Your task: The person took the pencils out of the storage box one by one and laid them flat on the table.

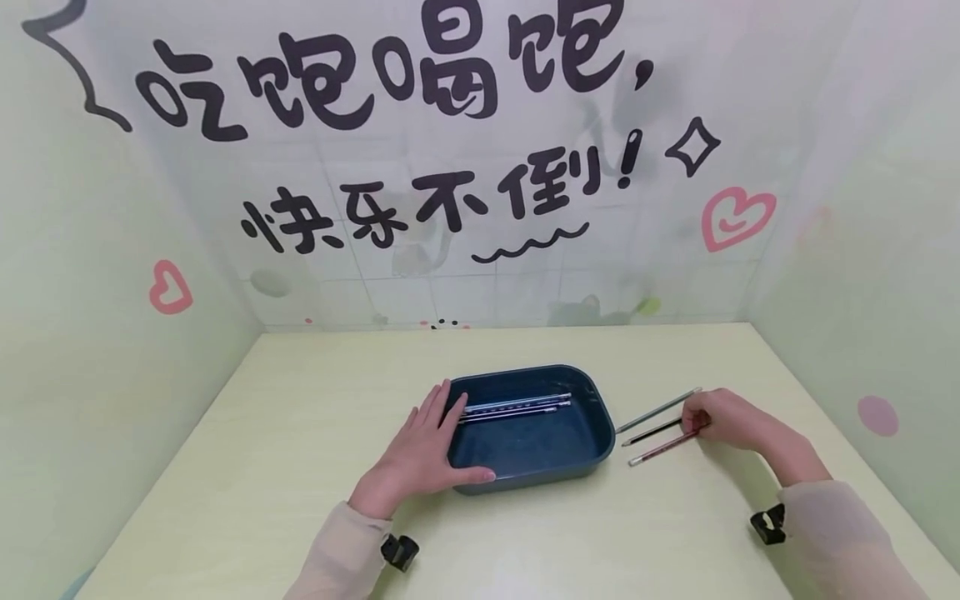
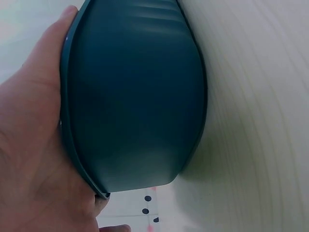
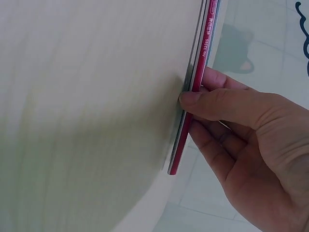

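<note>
A dark blue rectangular plastic bin sits on the table, with several pencils lying lengthwise along its far side. My left hand rests on the bin's left end, fingers spread over the rim and thumb along the front edge. The left wrist view shows the palm against the bin's rim. To the right of the bin, my right hand pinches a red pencil between thumb and fingers. A black pencil and a greyish pencil lie beside it, their right ends near the fingers.
The pale wooden table is bounded by side walls and a back wall with black lettering and drawings. A small black device is worn at the left wrist, and another at the right.
</note>
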Motion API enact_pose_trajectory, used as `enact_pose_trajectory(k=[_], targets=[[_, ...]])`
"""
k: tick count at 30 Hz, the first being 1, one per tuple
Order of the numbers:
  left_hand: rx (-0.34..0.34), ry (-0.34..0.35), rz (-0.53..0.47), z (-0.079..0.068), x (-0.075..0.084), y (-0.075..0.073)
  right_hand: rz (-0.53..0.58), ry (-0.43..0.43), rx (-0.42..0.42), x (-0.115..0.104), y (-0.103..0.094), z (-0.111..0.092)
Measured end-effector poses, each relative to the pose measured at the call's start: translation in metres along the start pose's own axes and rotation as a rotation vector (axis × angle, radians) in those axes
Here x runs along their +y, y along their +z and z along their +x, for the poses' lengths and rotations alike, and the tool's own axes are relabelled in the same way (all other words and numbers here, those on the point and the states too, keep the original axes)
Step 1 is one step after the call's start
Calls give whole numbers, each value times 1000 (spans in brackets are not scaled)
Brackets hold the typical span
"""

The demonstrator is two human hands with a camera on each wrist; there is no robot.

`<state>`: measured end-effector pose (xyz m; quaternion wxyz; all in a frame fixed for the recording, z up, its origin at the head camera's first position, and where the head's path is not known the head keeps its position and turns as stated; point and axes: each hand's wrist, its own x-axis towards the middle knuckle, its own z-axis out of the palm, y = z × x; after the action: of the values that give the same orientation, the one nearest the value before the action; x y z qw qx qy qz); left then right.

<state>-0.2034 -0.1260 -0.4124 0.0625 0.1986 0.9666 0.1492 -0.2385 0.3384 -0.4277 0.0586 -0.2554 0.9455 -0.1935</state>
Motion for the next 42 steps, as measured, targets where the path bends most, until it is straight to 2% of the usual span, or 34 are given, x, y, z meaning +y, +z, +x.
enact_pose_trajectory(k=[4, 11, 15, 30, 42], targets=[[1, -6, 2, -2, 0, -2, 16, -7, 19, -2, -1, -1], [11, 2, 10, -1, -1, 0, 64, -1, 137, -5, -7, -11], [11, -1, 13, -1, -1, 1, 78, 4, 177, -8, -9, -14], [16, -4, 18, -1, -1, 0, 164, 84, 220, -34, -14, -13], [14, -14, 18, -3, 0, 0, 182, 140, 257, -56, -12, 1]])
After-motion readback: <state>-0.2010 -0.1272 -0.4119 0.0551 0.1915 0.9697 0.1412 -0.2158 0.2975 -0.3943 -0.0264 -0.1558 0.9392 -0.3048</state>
